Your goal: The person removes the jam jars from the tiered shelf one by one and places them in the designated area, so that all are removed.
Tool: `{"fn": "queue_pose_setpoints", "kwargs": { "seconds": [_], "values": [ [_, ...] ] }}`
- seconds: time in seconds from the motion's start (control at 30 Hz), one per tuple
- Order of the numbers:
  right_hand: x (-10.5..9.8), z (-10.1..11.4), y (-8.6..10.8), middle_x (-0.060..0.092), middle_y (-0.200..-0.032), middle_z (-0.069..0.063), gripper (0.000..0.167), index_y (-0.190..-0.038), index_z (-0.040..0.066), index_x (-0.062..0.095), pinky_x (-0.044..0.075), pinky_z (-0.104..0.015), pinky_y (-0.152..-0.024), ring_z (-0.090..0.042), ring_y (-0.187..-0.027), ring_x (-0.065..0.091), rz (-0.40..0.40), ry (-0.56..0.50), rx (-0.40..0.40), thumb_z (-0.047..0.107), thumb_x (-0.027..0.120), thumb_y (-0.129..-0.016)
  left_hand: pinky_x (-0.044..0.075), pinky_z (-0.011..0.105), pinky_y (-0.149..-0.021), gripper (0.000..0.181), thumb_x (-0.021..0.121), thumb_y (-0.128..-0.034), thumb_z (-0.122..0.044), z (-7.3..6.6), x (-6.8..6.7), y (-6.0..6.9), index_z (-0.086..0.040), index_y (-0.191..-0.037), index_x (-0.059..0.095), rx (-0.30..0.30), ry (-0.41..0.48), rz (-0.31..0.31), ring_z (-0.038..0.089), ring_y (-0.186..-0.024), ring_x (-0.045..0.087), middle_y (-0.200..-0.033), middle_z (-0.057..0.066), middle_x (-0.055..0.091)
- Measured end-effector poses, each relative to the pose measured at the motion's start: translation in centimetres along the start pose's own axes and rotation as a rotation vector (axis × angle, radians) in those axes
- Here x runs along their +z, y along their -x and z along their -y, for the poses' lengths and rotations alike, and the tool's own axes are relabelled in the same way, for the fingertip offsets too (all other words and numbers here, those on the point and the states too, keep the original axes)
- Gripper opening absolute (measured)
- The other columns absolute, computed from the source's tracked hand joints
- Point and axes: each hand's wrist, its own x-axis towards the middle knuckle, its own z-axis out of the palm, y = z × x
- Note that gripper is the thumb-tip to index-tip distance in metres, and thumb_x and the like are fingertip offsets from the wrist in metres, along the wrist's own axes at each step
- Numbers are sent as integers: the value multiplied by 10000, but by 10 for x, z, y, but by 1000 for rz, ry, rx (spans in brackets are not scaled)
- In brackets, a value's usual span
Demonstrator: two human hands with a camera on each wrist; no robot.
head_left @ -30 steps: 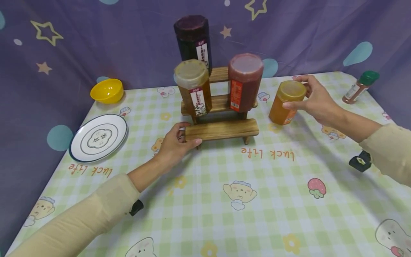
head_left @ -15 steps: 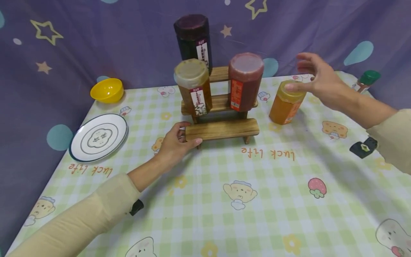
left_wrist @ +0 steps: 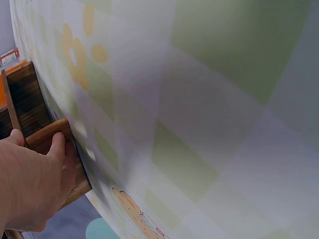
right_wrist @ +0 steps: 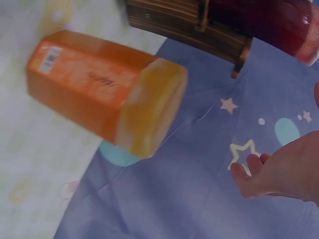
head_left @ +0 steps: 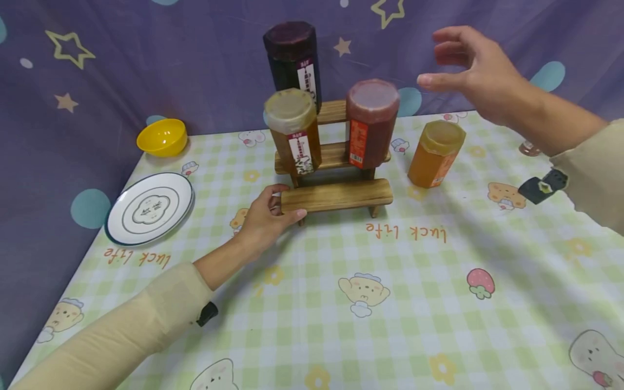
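Note:
In the head view, my left hand (head_left: 264, 221) grips the left end of the lowest step of a wooden tiered rack (head_left: 336, 196); in the left wrist view its fingers (left_wrist: 58, 144) curl over the wood. My right hand (head_left: 487, 76) is raised behind and above an amber jar (head_left: 434, 157), holding nothing, fingers apart. That jar stands upright on the cloth, right of the rack. On the rack's middle step are a yellow-lidded jar (head_left: 294, 132) at left and a red jar (head_left: 372, 124) at right; a dark jar (head_left: 292, 65) stands on the top step.
At the left are a yellow bowl (head_left: 163, 138) and a white plate (head_left: 149, 208) with a dark rim. Part of a small bottle (head_left: 528, 148) shows under my right forearm. A purple curtain (head_left: 205, 65) hangs behind the table.
My right hand has let go of the amber jar and risen above it. The jar stays where it was. My left hand has not moved from the rack.

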Motion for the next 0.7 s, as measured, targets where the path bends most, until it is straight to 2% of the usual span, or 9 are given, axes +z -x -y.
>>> {"fn": "queue_pose_setpoints", "kwargs": {
  "seconds": [0.23, 0.43, 0.6, 0.7],
  "values": [
    [11, 21, -13, 350, -1490, -77, 709, -1477, 213, 343, 202, -334, -1151, -170, -1354, 321, 14, -17, -35, 191, 717, -876, 435, 383, -985, 673, 740, -868, -282, -1, -1, 0, -170, -1421, 373, -10, 3, 4, 223, -1310, 388, -1498, 94, 337],
    [18, 36, -24, 345, -1492, -64, 709, -1477, 212, 341, 184, -330, -1156, -162, -1379, 297, 48, -16, -74, 194, 715, -876, 445, 374, -956, 679, 744, -864, -277, -1, -1, 0, -170, -1422, 373, -12, 1, 1, 217, -1265, 410, -1488, 100, 347],
    [24, 48, -29, 333, -1498, -44, 720, -1477, 215, 348, 208, -322, -1148, -160, -1368, 290, 80, -35, -73, 184, 728, -866, 427, 314, -829, 677, 752, -857, -279, -1, 1, 0, -173, -1415, 384, -9, -4, -9, 178, -1046, 419, -1400, 82, 413],
    [28, 54, -30, 343, -1481, -37, 716, -1470, 204, 362, 239, -316, -1135, -172, -1348, 299, 92, -42, -101, 162, 733, -859, 395, 307, -757, 663, 750, -859, -270, -1, 1, 0, -170, -1407, 390, -4, -5, -14, 181, -941, 387, -1315, 69, 442]
  ]
}}
